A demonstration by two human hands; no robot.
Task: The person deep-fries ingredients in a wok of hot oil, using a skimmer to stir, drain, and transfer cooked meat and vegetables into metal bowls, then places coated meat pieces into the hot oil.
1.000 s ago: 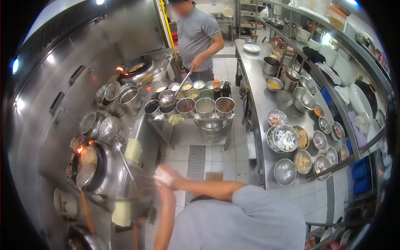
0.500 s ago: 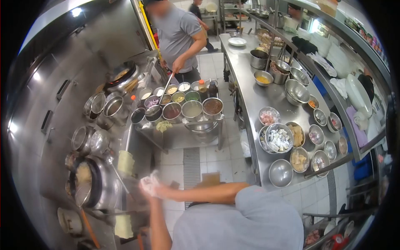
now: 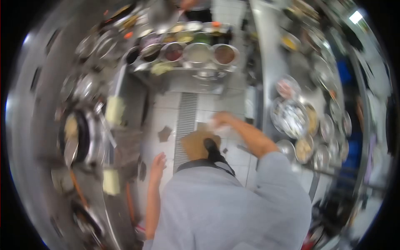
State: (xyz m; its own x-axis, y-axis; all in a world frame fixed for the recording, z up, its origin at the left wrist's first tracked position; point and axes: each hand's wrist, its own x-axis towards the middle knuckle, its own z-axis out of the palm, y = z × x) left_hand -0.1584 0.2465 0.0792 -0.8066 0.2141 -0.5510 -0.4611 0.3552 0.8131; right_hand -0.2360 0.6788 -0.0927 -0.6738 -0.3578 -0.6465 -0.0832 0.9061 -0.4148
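My left hand (image 3: 158, 162) hangs low beside the stove edge, its fingers apart with nothing in them. Over the floor in front of my body is my right hand (image 3: 222, 119), smeared by motion, with a blurred whitish patch at its fingers that looks like the white cloth. To the left, a wok (image 3: 85, 135) on the stove holds pale food, and a strainer (image 3: 71, 151) with an orange handle rests in it. A long-handled ladle (image 3: 106, 127) lies to its right. Folded yellowish cloths (image 3: 114, 111) lie on the stove edge.
Ahead stands a small stand (image 3: 179, 79) with several seasoning pots (image 3: 199, 53). A co-worker's hand (image 3: 189, 4) shows beyond it. The steel counter (image 3: 266, 50) on the right holds several bowls (image 3: 290, 118). Brown cardboard (image 3: 191, 143) lies on the floor by a drain grate (image 3: 185, 112).
My hands have come apart; they were together at the white cloth. The right has swung to the right and the left is now bare. The view has tilted down, and the co-worker is mostly out of frame.
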